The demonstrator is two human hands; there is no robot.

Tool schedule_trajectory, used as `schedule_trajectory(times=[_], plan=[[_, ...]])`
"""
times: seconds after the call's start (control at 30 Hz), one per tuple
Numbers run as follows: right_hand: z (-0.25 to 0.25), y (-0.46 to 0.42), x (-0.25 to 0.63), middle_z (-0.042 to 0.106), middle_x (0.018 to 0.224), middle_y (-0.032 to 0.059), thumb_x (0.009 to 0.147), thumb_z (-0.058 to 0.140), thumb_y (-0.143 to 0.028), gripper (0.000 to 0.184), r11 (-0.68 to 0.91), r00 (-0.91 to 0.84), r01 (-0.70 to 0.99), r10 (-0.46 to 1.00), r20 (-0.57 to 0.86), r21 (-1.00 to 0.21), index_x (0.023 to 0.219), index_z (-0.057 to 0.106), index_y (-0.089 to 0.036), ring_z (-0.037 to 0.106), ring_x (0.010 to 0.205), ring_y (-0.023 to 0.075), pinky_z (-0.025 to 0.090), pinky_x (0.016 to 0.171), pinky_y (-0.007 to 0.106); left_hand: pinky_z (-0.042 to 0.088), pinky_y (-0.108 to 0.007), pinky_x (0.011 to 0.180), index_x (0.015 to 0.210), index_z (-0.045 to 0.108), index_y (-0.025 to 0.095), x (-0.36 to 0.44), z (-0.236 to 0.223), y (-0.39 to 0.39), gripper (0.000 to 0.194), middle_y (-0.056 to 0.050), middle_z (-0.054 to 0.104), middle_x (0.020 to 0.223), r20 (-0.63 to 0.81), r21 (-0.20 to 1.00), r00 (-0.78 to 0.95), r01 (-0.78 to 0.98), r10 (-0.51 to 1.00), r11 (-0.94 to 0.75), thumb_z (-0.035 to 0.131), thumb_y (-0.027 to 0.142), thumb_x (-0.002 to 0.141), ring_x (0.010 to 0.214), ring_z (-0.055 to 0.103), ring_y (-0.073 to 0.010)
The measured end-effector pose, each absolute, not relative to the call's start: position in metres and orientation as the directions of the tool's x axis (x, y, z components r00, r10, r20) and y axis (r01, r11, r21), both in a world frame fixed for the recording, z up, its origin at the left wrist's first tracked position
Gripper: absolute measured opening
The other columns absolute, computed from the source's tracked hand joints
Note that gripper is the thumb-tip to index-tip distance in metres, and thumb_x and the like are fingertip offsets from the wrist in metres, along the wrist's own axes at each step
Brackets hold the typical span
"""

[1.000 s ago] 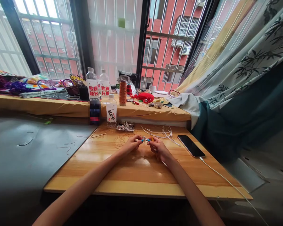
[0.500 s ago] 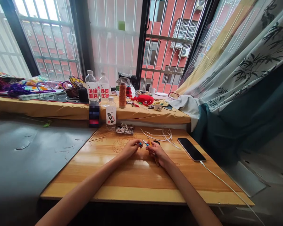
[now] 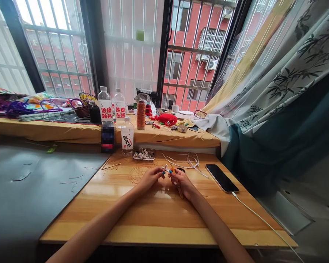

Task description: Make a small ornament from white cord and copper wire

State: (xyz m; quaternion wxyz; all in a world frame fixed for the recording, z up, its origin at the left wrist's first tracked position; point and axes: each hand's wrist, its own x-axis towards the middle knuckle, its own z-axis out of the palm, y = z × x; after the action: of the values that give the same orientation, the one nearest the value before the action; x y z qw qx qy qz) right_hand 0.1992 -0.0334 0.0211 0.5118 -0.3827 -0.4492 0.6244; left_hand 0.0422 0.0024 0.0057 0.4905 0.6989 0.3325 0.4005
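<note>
Over the middle of the wooden tabletop (image 3: 120,215), my two hands meet with fingertips close together. My left hand (image 3: 152,176) is closed in a pinch on a small whitish piece (image 3: 166,168), too small to name. In my right hand (image 3: 181,182) lies a thin orange-yellow stick-like tool (image 3: 180,192), one end showing above the fingers and the other below the palm. The right fingertips are also against the whitish piece. Just behind that hand is a black ring-shaped thing (image 3: 182,170), partly hidden. Thin brown wire or thread (image 3: 137,174) lies in loose loops beyond my left hand.
A clear tray of small pieces (image 3: 144,155) and a water bottle (image 3: 127,138) stand at the back edge. White strips (image 3: 193,160) lie behind my right hand. To the right is a phone (image 3: 221,178) with a cable. An orange thread spool (image 3: 140,116) stands on the sill.
The view has tilted and shifted slightly. Both hands stay together in the same spot, with a small turn of the right hand and its tool.
</note>
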Motion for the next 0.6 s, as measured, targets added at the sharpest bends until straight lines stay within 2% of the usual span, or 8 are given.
schedule_trajectory(times=[0.2,0.33,0.43,0.6], plan=[[0.0200,-0.0323,0.2017,0.055,0.063,-0.0049,0.057,0.066,-0.035,0.032,-0.083,-0.185,-0.245,0.982,-0.037,-0.966,0.075,0.047,-0.018,0.025,0.028,-0.0006,0.011,0.032,0.019,0.028,-0.018,0.042,0.078,0.056,0.015,0.0409,0.0079,0.0038,0.024,0.002,0.055,0.063,0.240,0.953,0.352,0.091,0.905,-0.288,0.050,0.037,0.071,0.043,0.038,-0.0063],[0.0199,-0.0319,0.2010,0.056,0.065,-0.0039,0.055,0.067,-0.039,0.036,-0.132,-0.202,-0.218,0.975,-0.088,-0.967,0.079,0.049,-0.018,0.027,0.030,0.0000,0.012,0.032,0.018,0.034,-0.020,0.050,0.073,0.057,0.016,0.0415,0.0100,0.0024,0.019,0.001,0.055,0.062,0.286,0.934,0.370,0.097,0.884,-0.343,0.050,0.033,0.070,0.054,0.046,-0.0104],[0.0206,-0.0321,0.1998,0.056,0.064,-0.0031,0.053,0.069,-0.038,0.037,-0.114,-0.221,-0.203,0.973,-0.068,-0.973,0.077,0.051,-0.016,0.029,0.033,0.0002,0.013,0.033,0.018,0.037,-0.021,0.056,0.075,0.059,0.016,0.0417,0.0099,0.0022,0.019,0.000,0.057,0.066,0.304,0.929,0.355,0.096,0.884,-0.359,0.049,0.031,0.071,0.062,0.050,-0.0125],[0.0254,-0.0358,0.1986,0.056,0.068,-0.0024,0.061,0.062,-0.044,0.033,-0.080,-0.193,-0.219,0.980,-0.037,-0.973,0.074,0.052,-0.016,0.026,0.031,-0.0010,0.009,0.034,0.020,0.040,-0.023,0.063,0.077,0.059,0.017,0.0410,0.0083,0.0019,0.017,-0.001,0.060,0.073,0.324,0.917,0.344,0.116,0.881,-0.382,0.050,0.030,0.072,0.068,0.053,-0.0137]])
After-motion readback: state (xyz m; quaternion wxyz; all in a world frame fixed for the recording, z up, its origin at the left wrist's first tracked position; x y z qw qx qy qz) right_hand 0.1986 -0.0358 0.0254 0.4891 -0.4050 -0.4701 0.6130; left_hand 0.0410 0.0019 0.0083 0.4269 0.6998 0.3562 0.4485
